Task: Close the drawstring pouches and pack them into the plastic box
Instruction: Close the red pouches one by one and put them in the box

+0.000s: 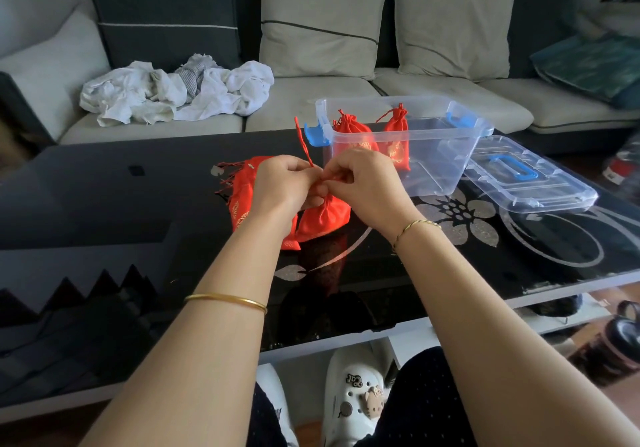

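The left hand [287,183] and the right hand [363,181] meet knuckle to knuckle above the black table [104,197]. Each has its fingers curled and pinches the red cord [304,141] at the neck of a red pouch [323,219]. The pouch hangs just below the two hands, with its neck gathered between them and its lower end down at the table top. One end of the cord sticks up from between the hands and leans away to the left. Under and beyond the left hand lies a stack [242,200] of flat red pouches, partly hidden by the wrist, with cord ends fanning out to its left. Just beyond the right hand stands the clear box [450,159], open, with blue latches. Two pouches [351,131] stand upright inside it, necks drawn shut, at the end nearer the hands. To the right of the right hand, just beside the box, the lid [561,193] lies flat with its blue handle up. A gold bangle [225,299] sits on the left forearm and a thin bracelet [415,226] on the right wrist. Well beyond both hands, a crumpled white cloth [173,93] lies on a sofa [415,96].
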The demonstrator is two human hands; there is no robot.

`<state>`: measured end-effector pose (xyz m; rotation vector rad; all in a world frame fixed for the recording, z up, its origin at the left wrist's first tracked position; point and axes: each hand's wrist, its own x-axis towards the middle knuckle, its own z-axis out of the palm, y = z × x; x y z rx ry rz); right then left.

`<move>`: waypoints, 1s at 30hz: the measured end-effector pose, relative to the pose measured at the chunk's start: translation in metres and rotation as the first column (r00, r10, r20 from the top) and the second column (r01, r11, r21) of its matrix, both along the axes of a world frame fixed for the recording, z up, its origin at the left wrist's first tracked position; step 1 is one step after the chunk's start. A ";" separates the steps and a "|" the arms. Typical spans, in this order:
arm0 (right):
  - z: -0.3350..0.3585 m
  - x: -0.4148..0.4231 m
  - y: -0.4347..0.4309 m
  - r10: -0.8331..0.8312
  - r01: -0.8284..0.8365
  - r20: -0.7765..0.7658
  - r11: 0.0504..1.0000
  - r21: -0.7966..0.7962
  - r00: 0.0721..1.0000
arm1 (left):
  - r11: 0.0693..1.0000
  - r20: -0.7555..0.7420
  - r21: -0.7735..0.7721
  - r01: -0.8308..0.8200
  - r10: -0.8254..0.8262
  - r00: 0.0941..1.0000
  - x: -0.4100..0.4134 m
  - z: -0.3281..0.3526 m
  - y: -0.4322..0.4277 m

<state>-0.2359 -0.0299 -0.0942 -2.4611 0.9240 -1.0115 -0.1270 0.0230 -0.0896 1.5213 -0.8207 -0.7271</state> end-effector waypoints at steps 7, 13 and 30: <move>-0.006 -0.007 -0.008 -0.104 -0.052 0.254 0.840 0.540 0.962 | 0.982 0.215 -0.130 -0.140 0.166 0.962 0.011 0.010 0.003; -0.008 -0.009 -0.012 -0.206 -0.217 0.406 0.592 0.776 0.890 | 0.991 0.696 -0.117 0.061 0.038 0.717 -0.001 0.007 0.005; -0.003 -0.019 -0.012 -0.161 -0.228 0.382 0.576 0.785 0.910 | 0.994 0.789 -0.109 0.018 0.076 0.609 0.002 -0.004 -0.003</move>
